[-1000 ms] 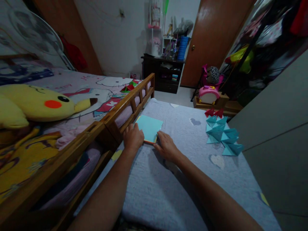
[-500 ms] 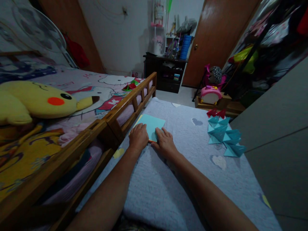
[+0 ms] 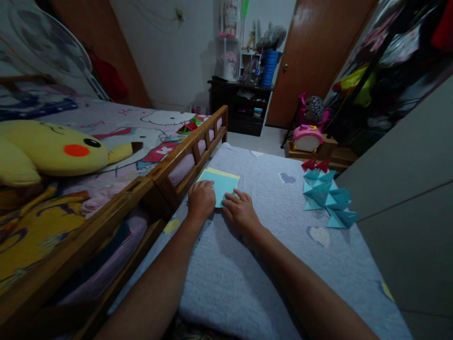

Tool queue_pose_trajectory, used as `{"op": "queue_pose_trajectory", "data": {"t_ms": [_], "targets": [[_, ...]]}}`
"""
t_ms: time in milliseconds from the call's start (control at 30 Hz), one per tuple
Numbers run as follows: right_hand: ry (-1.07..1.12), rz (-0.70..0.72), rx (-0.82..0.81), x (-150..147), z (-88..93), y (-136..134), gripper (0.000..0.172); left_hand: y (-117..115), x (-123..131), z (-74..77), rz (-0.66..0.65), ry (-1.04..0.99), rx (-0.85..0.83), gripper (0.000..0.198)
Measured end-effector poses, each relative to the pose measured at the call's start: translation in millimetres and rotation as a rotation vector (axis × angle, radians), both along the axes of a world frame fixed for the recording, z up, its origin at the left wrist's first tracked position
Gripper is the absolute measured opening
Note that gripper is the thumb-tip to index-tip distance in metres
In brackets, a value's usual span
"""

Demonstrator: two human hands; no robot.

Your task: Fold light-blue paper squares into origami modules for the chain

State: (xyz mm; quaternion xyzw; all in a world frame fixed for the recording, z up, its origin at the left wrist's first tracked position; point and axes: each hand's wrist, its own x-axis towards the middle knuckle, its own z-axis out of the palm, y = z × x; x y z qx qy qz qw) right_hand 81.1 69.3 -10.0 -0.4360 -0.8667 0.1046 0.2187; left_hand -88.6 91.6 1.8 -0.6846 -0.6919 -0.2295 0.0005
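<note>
Toward the right of the frame, folded cyan paper pieces [image 3: 327, 196] stand with red ones [image 3: 309, 165] behind them, well apart from the hands. A wooden rail [image 3: 187, 145] runs close by the left hand [image 3: 202, 198], and beyond it a yellow plush [image 3: 53, 148] lies at the left edge. The blue sheet [image 3: 221, 184] is near the centre, atop a yellow one [image 3: 223, 172], both on a pale blue heart-patterned cover [image 3: 276, 264]. Left fingers curl over its near left part; whether they grip it, I can't tell. The right hand [image 3: 242, 210] rests its fingers, extended and slightly spread, on the near right corner. The room is dim: fan [image 3: 46, 38] upper left, dark cabinet [image 3: 237, 108] top centre, brown door [image 3: 318, 52] upper right. Compared with a second ago, the hands sit closer together, and yellow now shows along the blue sheet's far edge.
</note>
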Motion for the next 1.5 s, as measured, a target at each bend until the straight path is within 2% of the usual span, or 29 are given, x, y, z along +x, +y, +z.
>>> {"op": "queue_pose_trajectory", "data": {"t_ms": [167, 233, 267, 367, 400, 500, 567, 633, 733, 800, 900, 1033, 1133, 1333, 1500], "targets": [[0.053, -0.002, 0.034, 1.4, 3.2, 1.8, 0.019, -2.6, 1.9, 12.0, -0.080, -0.068, 0.065, 0.039], [0.089, -0.030, 0.076, 6.8, 8.2, 3.4, 0.020, -6.9, 4.7, 16.1, -0.150, -0.098, 0.102, 0.039], [0.105, -0.046, 0.105, 11.2, 11.7, 3.7, 0.022, -9.8, 6.8, 17.4, -0.207, -0.117, 0.126, 0.038], [0.139, -0.077, 0.196, 30.0, 24.9, -0.2, 0.023, -19.7, 17.3, 17.2, -0.489, -0.199, 0.236, 0.038], [0.141, -0.077, 0.217, 37.6, 29.5, -4.0, 0.023, -23.2, 22.0, 16.0, -0.547, -0.206, 0.247, 0.037], [0.146, -0.058, 0.256, 61.4, 40.2, -24.2, 0.025, -33.4, 37.8, 10.8, -0.681, -0.207, 0.211, 0.019], [0.150, -0.015, 0.280, 77.1, 43.1, -42.7, 0.024, -40.3, 48.3, 7.6, -0.766, -0.241, 0.239, 0.021], [0.133, 0.026, 0.285, 92.9, 41.3, -61.3, 0.027, -47.5, 57.9, 5.5, -0.846, -0.288, 0.306, 0.020], [0.078, 0.002, 0.292, 115.9, 30.7, -82.5, 0.044, -57.6, 69.7, 3.1, -0.975, -0.340, 0.406, 0.019], [0.049, -0.014, 0.300, 129.0, 21.1, -90.4, 0.039, -62.7, 75.1, 0.8, -1.035, -0.346, 0.438, 0.018], [0.030, -0.061, 0.267, 141.7, 9.2, -95.7, 0.028, -66.5, 78.0, -4.0, -1.077, -0.255, 0.390, 0.016], [0.063, -0.015, 0.192, 145.0, 3.9, -100.1, 0.025, -65.7, 73.4, -7.2, -1.093, -0.098, 0.147, 0.012], [0.126, 0.011, 0.092, 142.7, 4.5, -104.4, 0.023, -63.6, 67.9, -6.0, -1.042, -0.066, -0.020, 0.012], [0.253, -0.196, -0.146, 141.2, 11.9, -105.6, 0.018, -58.7, 60.2, -4.9, -0.941, -0.243, -0.224, 0.010], [0.392, -0.276, -0.362, 141.8, 24.6, -100.2, 0.014, -58.5, 59.7, -1.3, -0.912, -0.358, -0.341, 0.008]]}}
